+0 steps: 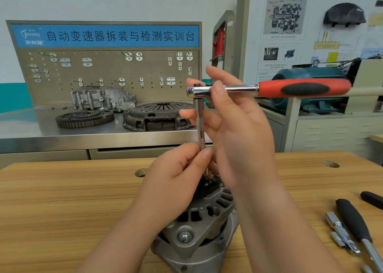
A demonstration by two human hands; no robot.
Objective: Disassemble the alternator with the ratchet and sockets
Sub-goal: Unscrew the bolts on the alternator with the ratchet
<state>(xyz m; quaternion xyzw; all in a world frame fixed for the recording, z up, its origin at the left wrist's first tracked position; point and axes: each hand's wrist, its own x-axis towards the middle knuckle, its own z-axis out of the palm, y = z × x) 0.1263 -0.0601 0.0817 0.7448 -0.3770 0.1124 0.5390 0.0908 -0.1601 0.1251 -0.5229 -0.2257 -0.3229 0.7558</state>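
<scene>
A: Starting at your left, the left hand (pixel 176 175) has its grip pinched shut on the lower end of the extension bar (pixel 201 131), thumb and fingertips close to where it meets the alternator (pixel 199 223). That looks like a steadying hold, keeping the socket end seated on a fastener at the top of the housing.

B: And the fastener itself is hidden behind those fingers, so I can't tell you how far out it is. The alternator stands on the wooden surface (pixel 62 200) right in front of you, rear end up, so the bar can run straight down onto it.

A: Moving across, your right hand (pixel 234 127) is loosely curled, fingers around the upper bar and the thumb laid over the neck of the ratchet (pixel 269 89). Not a full squeeze, more a guiding cradle at the head.

B: Notice the red handle pokes out to the right with no hand on it. My guess is you're spinning the bar by finger because the fastener turns freely.

A: Far right, spare sockets (pixel 339 231) and a black-handled tool (pixel 354 221) lie within reach.
</scene>
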